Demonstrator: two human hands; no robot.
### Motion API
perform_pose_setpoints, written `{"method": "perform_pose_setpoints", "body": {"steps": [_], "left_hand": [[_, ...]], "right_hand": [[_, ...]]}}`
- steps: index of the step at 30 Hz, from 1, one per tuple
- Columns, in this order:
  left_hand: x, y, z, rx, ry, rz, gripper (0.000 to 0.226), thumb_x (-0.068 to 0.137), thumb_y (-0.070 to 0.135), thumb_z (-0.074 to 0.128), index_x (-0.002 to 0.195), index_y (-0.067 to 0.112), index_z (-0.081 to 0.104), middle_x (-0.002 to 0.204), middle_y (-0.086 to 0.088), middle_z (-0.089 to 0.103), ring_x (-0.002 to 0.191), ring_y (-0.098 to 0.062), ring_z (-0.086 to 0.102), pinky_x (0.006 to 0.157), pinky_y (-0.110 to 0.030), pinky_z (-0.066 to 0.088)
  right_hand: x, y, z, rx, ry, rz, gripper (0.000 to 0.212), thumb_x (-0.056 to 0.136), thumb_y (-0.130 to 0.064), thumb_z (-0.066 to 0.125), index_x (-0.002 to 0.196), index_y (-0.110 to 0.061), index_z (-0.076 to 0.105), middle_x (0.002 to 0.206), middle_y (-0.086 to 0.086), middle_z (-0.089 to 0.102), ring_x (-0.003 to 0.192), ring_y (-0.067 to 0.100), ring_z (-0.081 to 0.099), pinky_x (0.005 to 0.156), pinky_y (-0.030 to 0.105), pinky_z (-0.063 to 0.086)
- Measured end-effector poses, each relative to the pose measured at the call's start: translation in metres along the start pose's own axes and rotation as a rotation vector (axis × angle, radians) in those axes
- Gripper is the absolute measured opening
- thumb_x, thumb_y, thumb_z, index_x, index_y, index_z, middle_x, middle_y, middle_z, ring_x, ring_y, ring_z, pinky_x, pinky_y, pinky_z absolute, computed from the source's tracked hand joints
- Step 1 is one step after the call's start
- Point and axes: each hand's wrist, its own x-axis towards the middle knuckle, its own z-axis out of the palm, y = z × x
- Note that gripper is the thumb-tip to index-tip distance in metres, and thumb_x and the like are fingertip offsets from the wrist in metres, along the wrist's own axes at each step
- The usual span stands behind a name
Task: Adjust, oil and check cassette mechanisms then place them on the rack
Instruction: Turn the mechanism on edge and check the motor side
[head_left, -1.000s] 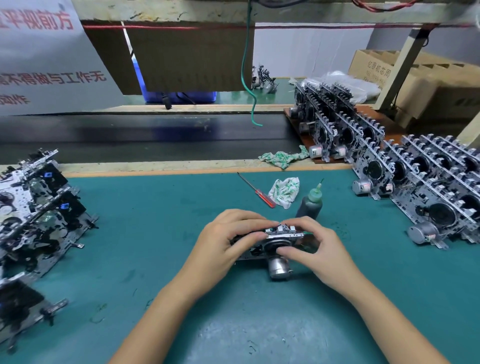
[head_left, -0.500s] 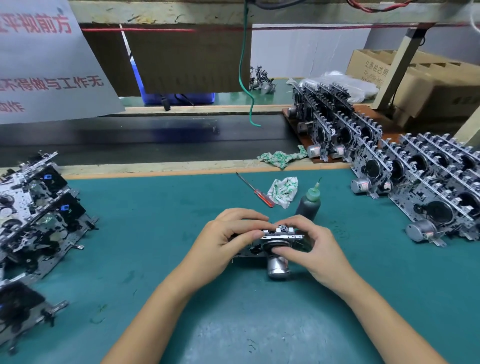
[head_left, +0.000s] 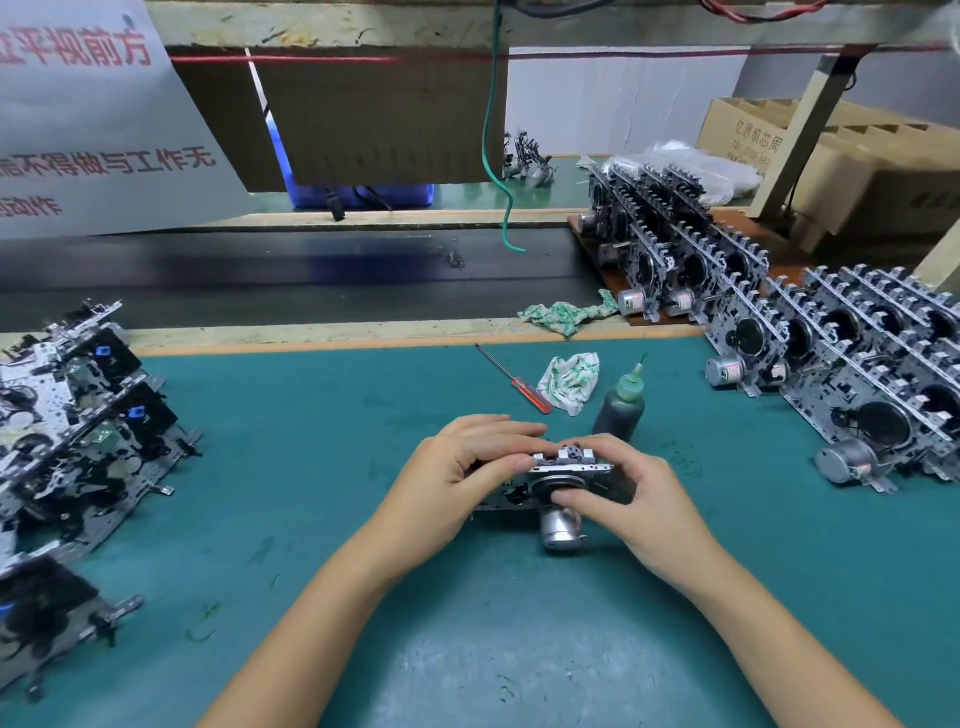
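Cassette mechanism (head_left: 563, 470) is a small grey metal frame with a dark round wheel on its near face and a silver cylindrical motor (head_left: 560, 526) hanging below it; stands on edge at mid tabletop (head_left: 311, 467), motor end touching or just above the green mat, cannot tell which. Left hand (head_left: 457, 478) grips its left end, fingers (head_left: 498, 434) curled over the top edge, thumb on the near face. Right hand (head_left: 644, 499) grips the right end, fingers curled round the far side, thumb pressed near the wheel. Mechanism sits between both hands, top edge showing between the fingertips. Dark oil bottle (head_left: 621, 410) with green nozzle stands just behind the right hand. Red-handled screwdriver (head_left: 514, 382) and crumpled cloth (head_left: 571, 379) lie beyond. Rows of mechanisms on rack (head_left: 852, 374) at right; stack of mechanisms (head_left: 78, 415) at left.
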Motion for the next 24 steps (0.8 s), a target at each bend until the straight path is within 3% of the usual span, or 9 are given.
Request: {"method": "perform_pose_setpoints", "body": {"steps": [4,7,9,20,24], "left_hand": [[0.001,0.001,-0.001,0.003,0.003,0.009,0.03,0.087,0.037,0.052,0.094,0.064,0.063,0.113,0.037,0.059,0.119,0.012,0.042,0.097,-0.004,0.028],[0.003,0.002,0.0,0.002,0.011,0.022,0.026,0.088,0.033,0.053,0.094,0.055,0.067,0.111,0.033,0.062,0.115,0.01,0.046,0.094,-0.004,0.03],[0.003,0.002,0.0,0.005,0.012,0.035,0.025,0.088,0.031,0.053,0.096,0.05,0.068,0.11,0.031,0.063,0.113,0.009,0.049,0.093,-0.005,0.031],[0.004,0.0,0.0,-0.001,0.003,0.04,0.023,0.088,0.03,0.053,0.097,0.047,0.067,0.103,0.029,0.066,0.11,0.001,0.053,0.094,-0.011,0.036],[0.004,0.005,-0.003,0.003,-0.029,0.026,0.021,0.088,0.034,0.055,0.101,0.048,0.065,0.105,0.027,0.066,0.109,0.0,0.055,0.094,-0.016,0.039]], "right_hand": [[-0.014,0.003,-0.007,-0.545,0.123,-0.176,0.042,0.076,-0.046,0.071,0.114,-0.028,0.064,0.103,-0.019,0.06,0.103,0.001,0.048,0.09,0.018,0.035],[-0.024,0.007,-0.012,-0.777,0.225,-0.265,0.046,0.079,-0.055,0.054,0.098,-0.018,0.072,0.088,-0.012,0.063,0.092,0.009,0.05,0.08,0.021,0.034],[-0.027,0.01,-0.012,-0.867,0.202,-0.3,0.046,0.081,-0.054,0.049,0.087,-0.015,0.072,0.08,-0.009,0.065,0.088,0.011,0.05,0.078,0.022,0.034],[-0.022,-0.004,-0.021,-0.842,0.078,-0.218,0.052,0.081,-0.062,0.042,0.098,-0.021,0.069,0.091,-0.015,0.063,0.092,0.01,0.054,0.082,0.026,0.04],[-0.007,-0.03,-0.016,-0.766,0.137,-0.299,0.039,0.083,-0.059,0.043,0.094,-0.023,0.057,0.081,-0.016,0.052,0.079,0.005,0.048,0.062,0.026,0.041]]}}
